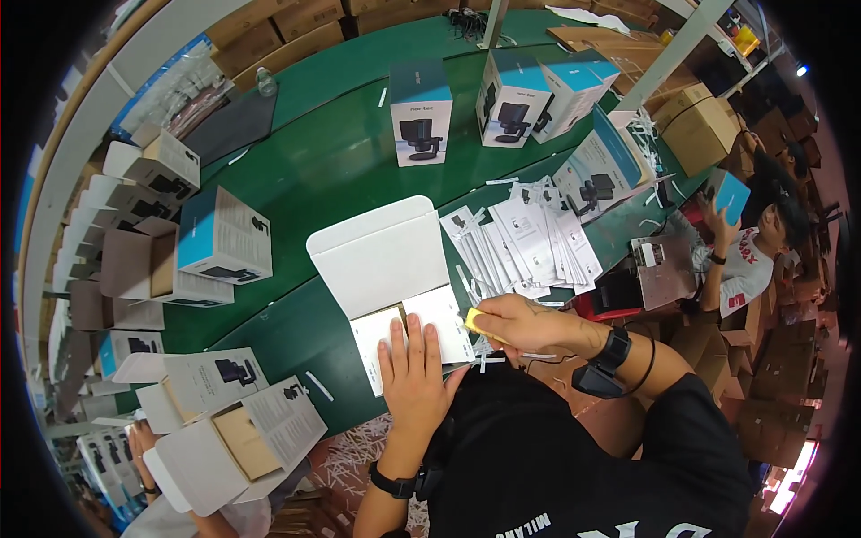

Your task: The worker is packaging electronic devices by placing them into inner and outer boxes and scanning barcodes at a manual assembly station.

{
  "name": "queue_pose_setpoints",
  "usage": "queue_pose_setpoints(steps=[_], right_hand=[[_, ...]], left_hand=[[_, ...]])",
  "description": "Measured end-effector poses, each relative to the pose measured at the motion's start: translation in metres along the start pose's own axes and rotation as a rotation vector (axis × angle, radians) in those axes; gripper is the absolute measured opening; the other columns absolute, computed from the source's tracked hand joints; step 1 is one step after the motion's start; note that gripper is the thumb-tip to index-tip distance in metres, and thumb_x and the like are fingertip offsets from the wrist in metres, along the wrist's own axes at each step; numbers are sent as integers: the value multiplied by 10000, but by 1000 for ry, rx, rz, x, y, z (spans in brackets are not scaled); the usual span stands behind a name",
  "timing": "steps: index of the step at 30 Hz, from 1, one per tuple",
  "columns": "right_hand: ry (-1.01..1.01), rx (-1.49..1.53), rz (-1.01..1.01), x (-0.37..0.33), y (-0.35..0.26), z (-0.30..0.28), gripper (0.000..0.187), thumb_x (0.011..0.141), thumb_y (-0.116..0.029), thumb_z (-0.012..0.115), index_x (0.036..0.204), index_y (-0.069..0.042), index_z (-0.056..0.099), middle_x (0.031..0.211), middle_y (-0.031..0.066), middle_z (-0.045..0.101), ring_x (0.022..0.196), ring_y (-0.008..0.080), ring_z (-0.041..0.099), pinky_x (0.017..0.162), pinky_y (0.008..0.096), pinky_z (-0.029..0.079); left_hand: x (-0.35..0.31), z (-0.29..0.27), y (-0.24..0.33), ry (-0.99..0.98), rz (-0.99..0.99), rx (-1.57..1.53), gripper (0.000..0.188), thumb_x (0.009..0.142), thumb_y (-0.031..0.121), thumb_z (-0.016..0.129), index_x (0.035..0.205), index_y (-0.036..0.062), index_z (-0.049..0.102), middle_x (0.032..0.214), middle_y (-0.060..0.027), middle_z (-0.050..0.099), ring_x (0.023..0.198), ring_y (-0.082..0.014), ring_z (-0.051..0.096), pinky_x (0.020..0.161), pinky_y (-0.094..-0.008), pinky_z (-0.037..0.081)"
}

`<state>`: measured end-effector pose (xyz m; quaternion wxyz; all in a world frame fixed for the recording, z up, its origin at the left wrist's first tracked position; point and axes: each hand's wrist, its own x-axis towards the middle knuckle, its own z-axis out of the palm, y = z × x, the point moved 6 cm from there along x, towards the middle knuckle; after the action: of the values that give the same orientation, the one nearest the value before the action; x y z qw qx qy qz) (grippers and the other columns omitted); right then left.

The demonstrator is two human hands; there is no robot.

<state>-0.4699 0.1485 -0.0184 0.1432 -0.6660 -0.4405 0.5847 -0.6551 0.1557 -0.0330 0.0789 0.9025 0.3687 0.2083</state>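
- The left hand [411, 372] is lying flat, fingers spread wide, pressing down on the near panel of an open white carton [390, 278] at the near edge of the green bench [332, 152]; it is holding nothing, and the flat press appears to be keeping the carton from sliding.
- The right hand [520, 321] is closed around a small yellow block [473, 321], pinching it at the fingertips and bringing it against the carton's near right corner, seemingly to rub or press that edge down.
- The carton's lid flap is standing open toward the far side, leaving the white inside exposed for work.
- A fan of white leaflets [529, 247] is lying just beside the carton on its right, within reach of the right hand.
- 3 upright printed product boxes [421, 112] are standing well apart toward the far edge of the bench.
- Another printed box [222, 238] is lying on its side near the left edge, beside a row of open brown-lined cartons [134, 264].
- Opened cartons with leaflets [242, 430] are resting at the near left corner.
- A second person [749, 260] is sitting beyond the right edge, handling a blue box; their hands are separate from the wearer's.
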Motion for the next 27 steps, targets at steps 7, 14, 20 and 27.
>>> queue_pose_setpoints(steps=[7,14,20,27], right_hand=[[89,-237,-155,7,-7,-1,266,1019,-244,559,977,18,587,780,119,667,561,225,634,594,376,534],[391,-548,-650,0,-42,-10,228,920,-243,637,935,-16,613,769,169,668,741,387,677,680,451,544],[302,-687,-816,16,-52,-6,212,870,-236,700,924,-38,645,747,153,669,691,364,672,619,448,527],[155,-694,-625,40,-75,-8,234,852,-279,686,926,-57,676,862,158,696,802,376,688,718,460,554]], left_hand=[[-3,-4,-2,2,0,2,833,829,482,757,1436,-27,501,1550,-243,439,1442,-454,394,1136,-602,322],[-2,-6,-1,-2,-6,8,819,835,482,749,1428,-31,510,1550,-243,438,1443,-453,392,1140,-604,315],[-4,-9,-4,3,0,2,816,841,486,743,1426,-33,511,1551,-243,437,1445,-451,389,1147,-604,305],[-11,-14,-6,-6,-8,-6,864,823,471,776,1460,-28,473,1567,-243,420,1472,-452,353,1170,-595,263]])
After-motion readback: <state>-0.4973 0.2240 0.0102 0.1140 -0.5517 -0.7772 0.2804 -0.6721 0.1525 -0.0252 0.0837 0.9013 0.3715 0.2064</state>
